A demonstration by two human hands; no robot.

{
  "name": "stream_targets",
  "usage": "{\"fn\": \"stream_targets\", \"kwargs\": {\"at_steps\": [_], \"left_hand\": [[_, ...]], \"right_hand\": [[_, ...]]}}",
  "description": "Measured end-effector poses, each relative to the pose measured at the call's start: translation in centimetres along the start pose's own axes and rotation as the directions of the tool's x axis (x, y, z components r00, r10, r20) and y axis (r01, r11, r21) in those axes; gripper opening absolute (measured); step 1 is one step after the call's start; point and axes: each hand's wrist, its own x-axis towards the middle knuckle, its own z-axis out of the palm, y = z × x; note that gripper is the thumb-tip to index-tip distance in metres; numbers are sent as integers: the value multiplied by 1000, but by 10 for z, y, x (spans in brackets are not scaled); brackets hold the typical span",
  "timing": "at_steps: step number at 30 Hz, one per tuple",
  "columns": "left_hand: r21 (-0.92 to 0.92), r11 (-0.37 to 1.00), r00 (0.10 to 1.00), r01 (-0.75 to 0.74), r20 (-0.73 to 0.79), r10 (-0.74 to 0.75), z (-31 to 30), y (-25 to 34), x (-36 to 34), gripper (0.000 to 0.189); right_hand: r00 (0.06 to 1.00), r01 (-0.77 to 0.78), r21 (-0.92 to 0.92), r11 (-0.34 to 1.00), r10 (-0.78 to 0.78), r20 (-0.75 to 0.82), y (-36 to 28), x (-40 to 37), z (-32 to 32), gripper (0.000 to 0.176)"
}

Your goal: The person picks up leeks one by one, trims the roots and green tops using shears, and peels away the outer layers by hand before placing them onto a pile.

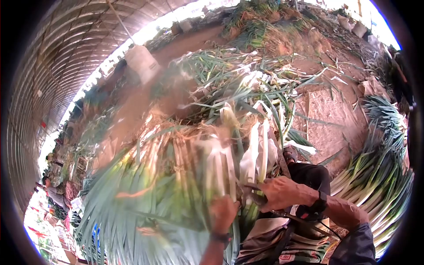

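Note:
My left hand (223, 214), a dark band at its wrist, is closed around green onion stalks (218, 168) at the lower middle. Just to its right, my right hand (280, 193), with a black watch, is closed on a dark tool (256, 190) that reaches toward the stalks; blur hides its exact shape. White stems stand upright above the hands, their roots toward the top. A large pile of green onions (163, 194) spreads to the left, with long green leaves toward the bottom.
Another heap of onions (375, 176) lies at the right. Loose leaves and peelings (247, 84) cover the ground ahead, beside a flat brown sheet (327, 123). A whitish sack (142, 64) stands beyond. A person (53, 192) is at the far left.

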Motion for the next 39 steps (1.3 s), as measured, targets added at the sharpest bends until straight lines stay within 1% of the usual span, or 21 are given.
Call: {"fn": "stream_targets", "kwargs": {"at_steps": [2, 3, 6, 7, 10, 11, 13, 15, 17, 20, 23, 26, 27, 29, 30, 31, 33, 36, 37, 38, 39], "left_hand": [[0, 993, 990, 122, 75, -122, -31, 21, 13, 48], [-2, 977, 965, 214, 158, -211, -55, 34, 18, 47], [-275, 927, 957, 253, 211, -199, -83, 11, 18, 44], [-338, 874, 910, 350, 342, -233, -98, 6, 23, 43], [-515, 749, 892, 417, 388, -230, -128, -5, 16, 49], [-478, 792, 903, 379, 380, -202, -103, -21, 15, 44], [-659, 697, 951, 283, 287, -114, -95, -35, 3, 41], [-757, 576, 946, 308, 308, -102, -105, -33, -1, 40], [-768, 442, 881, 463, 453, -137, -165, -6, 1, 40], [-812, 341, 877, 473, 470, -98, -161, -10, -1, 47], [-850, 380, 927, 366, 370, -66, -143, -19, 3, 44], [-881, 338, 936, 332, 353, 2, -153, -12, 11, 42], [-888, 315, 932, 336, 361, 24, -156, -10, 11, 42], [-858, 427, 936, 285, 345, 67, -150, -12, 12, 41], [-842, 456, 930, 290, 360, 74, -152, -10, 13, 42], [-825, 484, 923, 293, 376, 81, -153, -9, 13, 43], [-794, 488, 890, 363, 450, 69, -165, 9, 13, 49], [-803, 504, 925, 317, 380, 23, -157, 22, 4, 49], [-812, 448, 897, 374, 440, 48, -161, 26, 5, 51], [-833, 439, 910, 337, 407, 75, -159, 31, 6, 51], [-852, 428, 921, 301, 376, 102, -154, 36, 6, 51]], "right_hand": [[996, -84, -48, 995, 84, -12, -4, -4, -15, 71], [992, -58, -112, 992, 45, -118, 5, -6, -16, 71], [987, -144, -223, 964, 122, -108, 11, -26, -53, 71], [981, -186, -206, 961, 169, -93, 5, -33, -64, 69], [960, -263, -171, 950, 239, -147, 4, -53, -80, 59], [939, -337, -170, 926, 319, -127, 8, -54, -78, 60], [900, -436, -211, 875, 423, -109, 25, -54, -66, 64], [888, -459, -273, 846, 441, -129, 54, -51, -44, 65], [893, -450, -318, 834, 421, -159, 76, -47, -24, 65], [866, -484, -248, 839, 500, 0, 80, -41, -22, 58], [830, -524, -231, 820, 553, 79, 77, -40, -29, 55], [938, -344, -342, 875, 307, -158, 84, -50, -16, 54], [948, -303, -288, 909, 257, -185, 76, -46, -19, 53], [957, -205, -177, 963, 159, -243, 52, -32, -26, 52], [979, 108, 329, 938, -43, -197, 68, -19, -7, 48], [936, 352, 735, 579, -239, -260, 97, 6, 29, 44], [850, 439, 887, -142, -254, -461, 81, 21, 57, 32], [875, 460, 884, 81, -207, -437, 96, 72, 109, 28], [961, 256, 834, 488, -34, -275, 59, 52, 72, 30], [964, -44, 633, 773, 198, -175, 29, 38, 46, 32], [958, -10, 760, 650, 224, -179, 18, 34, 44, 36]]}}
